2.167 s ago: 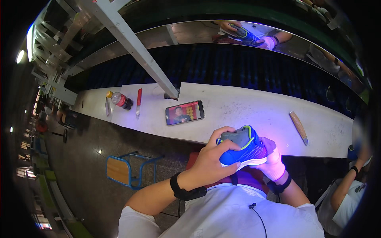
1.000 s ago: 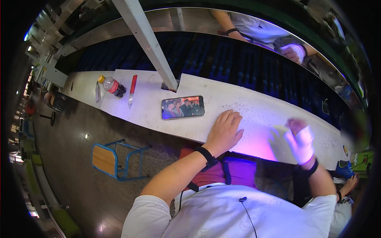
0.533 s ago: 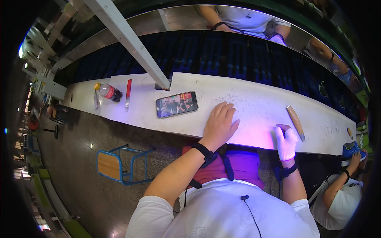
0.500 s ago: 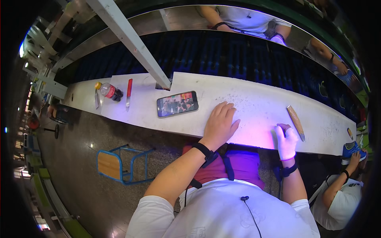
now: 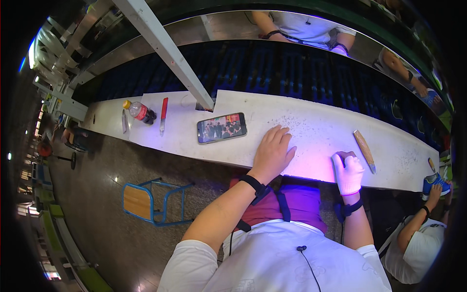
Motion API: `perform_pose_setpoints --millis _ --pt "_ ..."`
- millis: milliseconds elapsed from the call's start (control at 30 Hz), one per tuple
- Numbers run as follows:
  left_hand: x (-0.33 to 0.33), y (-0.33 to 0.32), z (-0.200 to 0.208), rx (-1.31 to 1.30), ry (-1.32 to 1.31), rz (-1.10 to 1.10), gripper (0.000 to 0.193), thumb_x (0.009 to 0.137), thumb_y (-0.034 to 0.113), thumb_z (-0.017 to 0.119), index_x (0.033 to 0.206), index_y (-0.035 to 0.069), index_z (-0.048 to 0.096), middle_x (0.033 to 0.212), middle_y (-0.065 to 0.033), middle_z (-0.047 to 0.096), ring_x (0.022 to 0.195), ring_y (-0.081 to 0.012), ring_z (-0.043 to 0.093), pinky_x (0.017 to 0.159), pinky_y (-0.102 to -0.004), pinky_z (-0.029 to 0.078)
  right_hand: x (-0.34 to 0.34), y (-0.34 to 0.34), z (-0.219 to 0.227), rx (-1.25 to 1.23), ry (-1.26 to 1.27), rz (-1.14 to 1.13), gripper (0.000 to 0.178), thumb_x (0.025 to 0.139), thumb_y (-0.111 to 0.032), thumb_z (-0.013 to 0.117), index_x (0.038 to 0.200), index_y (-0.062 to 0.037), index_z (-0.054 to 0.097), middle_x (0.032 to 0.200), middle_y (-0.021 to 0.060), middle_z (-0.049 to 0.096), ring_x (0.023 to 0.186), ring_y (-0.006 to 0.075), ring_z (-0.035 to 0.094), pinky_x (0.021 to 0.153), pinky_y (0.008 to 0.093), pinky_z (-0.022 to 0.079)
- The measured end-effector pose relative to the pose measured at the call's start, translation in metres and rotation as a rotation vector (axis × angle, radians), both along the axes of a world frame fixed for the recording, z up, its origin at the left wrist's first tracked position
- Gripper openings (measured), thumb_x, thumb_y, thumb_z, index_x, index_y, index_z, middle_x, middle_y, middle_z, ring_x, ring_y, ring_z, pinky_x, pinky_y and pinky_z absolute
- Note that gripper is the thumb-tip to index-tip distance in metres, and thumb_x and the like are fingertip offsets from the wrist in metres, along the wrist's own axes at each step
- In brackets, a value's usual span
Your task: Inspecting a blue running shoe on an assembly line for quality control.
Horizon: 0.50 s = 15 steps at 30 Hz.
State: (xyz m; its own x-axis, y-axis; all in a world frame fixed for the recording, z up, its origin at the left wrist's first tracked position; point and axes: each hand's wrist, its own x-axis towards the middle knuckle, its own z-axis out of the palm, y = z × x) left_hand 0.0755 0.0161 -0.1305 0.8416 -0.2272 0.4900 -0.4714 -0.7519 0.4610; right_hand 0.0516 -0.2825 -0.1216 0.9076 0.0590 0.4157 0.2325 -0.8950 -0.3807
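Observation:
My bare left hand lies palm down on the white tabletop, fingers stretched out, holding nothing. To its left a phone rests flat with a picture of people on its screen. My right hand, in a white glove lit purple, rests at the table's near edge with fingers curled in and thumb up. Dark tips show at its top; whatever it may hold is hidden. Just right of it lies a knife-like tool with a brown handle and short metal tip, not touched by the hand.
A cola bottle, a red-handled blade and a slim grey tool lie at the left. A slanted metal post meets the table. Behind runs a dark conveyor. At right, a co-worker's hand holds a blue shoe. A stool stands left.
The whole view has shifted slightly to the right and down. My left hand stays flat on the table; the gloved right hand has turned a little, its thumb moving left.

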Motion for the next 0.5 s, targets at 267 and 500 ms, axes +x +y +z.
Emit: perform_pose_setpoints --millis 267,500 --pt "-0.0013 0.0011 -0.0035 -0.052 -0.057 0.024 0.028 0.095 0.017 0.079 0.118 0.003 0.071 0.126 -0.0146 0.074 0.133 -0.0394 0.065 0.113 -0.0494 0.052 0.0003 0.0023 0.0029 -0.01 -0.093 0.053 0.011 0.093 -0.014 0.083 0.096 -0.0068 0.075 0.094 0.0153 0.076 0.084 0.0375 0.073 0.075 0.0492 0.056" --pt "-0.0049 0.0006 -0.0025 -0.053 -0.107 0.035 0.025 0.094 0.016 0.079 0.116 0.006 0.073 0.118 -0.0119 0.077 0.126 -0.0364 0.07 0.107 -0.048 0.056 -0.0008 0.0008 0.0009 0.007 -0.11 0.065 0.011 0.093 -0.013 0.083 0.096 -0.0071 0.075 0.093 0.0145 0.075 0.084 0.0369 0.073 0.075 0.0485 0.056"
